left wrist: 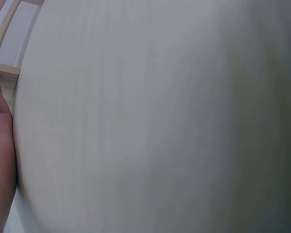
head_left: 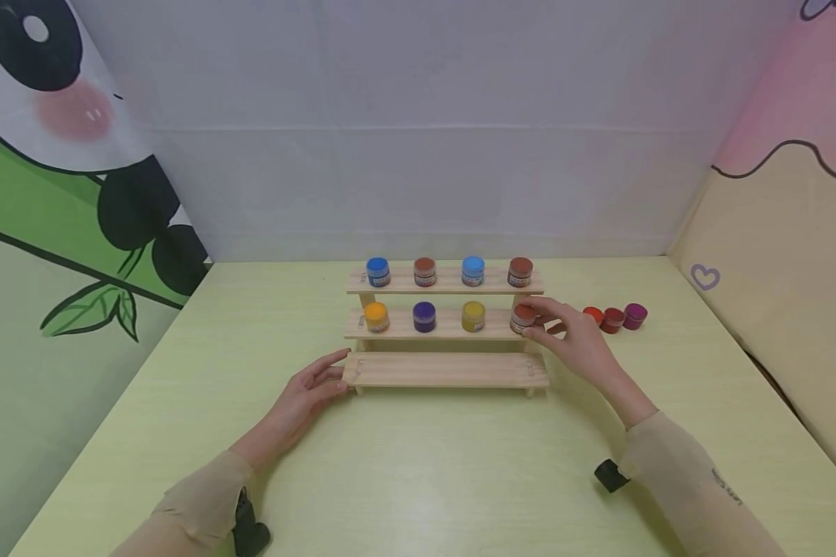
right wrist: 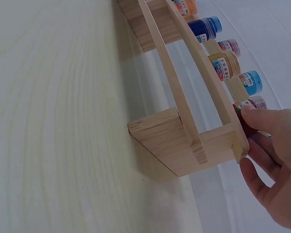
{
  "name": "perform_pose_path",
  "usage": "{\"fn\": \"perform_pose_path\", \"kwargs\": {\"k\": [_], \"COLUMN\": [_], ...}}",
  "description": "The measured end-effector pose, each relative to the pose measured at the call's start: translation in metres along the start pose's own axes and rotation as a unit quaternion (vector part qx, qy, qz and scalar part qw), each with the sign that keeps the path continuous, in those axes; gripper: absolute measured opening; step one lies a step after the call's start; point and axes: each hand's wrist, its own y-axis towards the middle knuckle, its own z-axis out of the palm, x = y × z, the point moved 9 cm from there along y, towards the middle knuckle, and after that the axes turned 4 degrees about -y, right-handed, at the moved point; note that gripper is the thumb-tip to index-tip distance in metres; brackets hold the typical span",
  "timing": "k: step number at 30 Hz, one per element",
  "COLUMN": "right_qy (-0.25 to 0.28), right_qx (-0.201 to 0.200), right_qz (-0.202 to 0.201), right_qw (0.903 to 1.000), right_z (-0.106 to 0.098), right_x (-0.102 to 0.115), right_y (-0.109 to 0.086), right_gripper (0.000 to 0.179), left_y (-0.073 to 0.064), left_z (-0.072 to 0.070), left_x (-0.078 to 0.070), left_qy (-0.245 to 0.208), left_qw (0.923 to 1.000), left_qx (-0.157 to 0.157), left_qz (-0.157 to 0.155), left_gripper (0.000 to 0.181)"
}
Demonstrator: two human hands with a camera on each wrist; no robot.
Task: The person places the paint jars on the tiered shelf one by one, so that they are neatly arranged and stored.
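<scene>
A three-tier wooden rack holds small paint jars on its top and middle shelves. At the right end of the middle shelf, my right hand pinches a reddish-brown paint jar between thumb and fingers. The right wrist view shows the thumb on this jar, which is partly hidden by the hand. My left hand touches the left end of the bottom shelf with its fingers fairly straight. In the left wrist view, a fingertip meets the shelf end.
Yellow-orange, purple and mustard jars share the middle shelf. Blue and brown jars alternate along the top. Right of the rack, red, dark red and magenta jars stand on the table.
</scene>
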Motion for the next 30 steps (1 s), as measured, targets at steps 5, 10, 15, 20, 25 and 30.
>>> {"fn": "perform_pose_path", "kwargs": {"k": [5, 10, 15, 20, 25, 30], "right_qy": [-0.005, -0.011, -0.011, -0.022, -0.037, -0.045], "right_qx": [-0.009, -0.008, -0.008, -0.043, -0.074, -0.089], "right_qz": [-0.008, -0.023, -0.032, -0.037, -0.038, -0.026], "right_qw": [0.9999, 0.9996, 0.9994, 0.9981, 0.9958, 0.9947], "right_z": [0.000, -0.002, -0.010, -0.029, -0.049, -0.063], "right_x": [0.000, 0.004, 0.005, -0.002, -0.011, -0.024], "right_y": [0.000, -0.001, -0.004, -0.003, -0.003, -0.005], "right_gripper": [0.050, 0.051, 0.054, 0.050, 0.048, 0.047], "left_y": [0.001, 0.001, 0.000, 0.000, -0.001, 0.000], "left_z": [0.000, -0.001, 0.002, 0.002, 0.002, 0.002], "left_x": [0.000, 0.001, 0.001, -0.001, -0.003, -0.003], "left_qy": [-0.003, -0.002, -0.003, 0.000, 0.000, -0.006], "left_qw": [1.0000, 1.0000, 1.0000, 1.0000, 0.9999, 0.9999], "left_qx": [0.004, 0.003, 0.005, 0.005, 0.004, 0.009], "left_qz": [0.002, 0.003, 0.002, 0.008, 0.011, 0.011], "left_gripper": [0.064, 0.063, 0.063, 0.064, 0.064, 0.065]}}
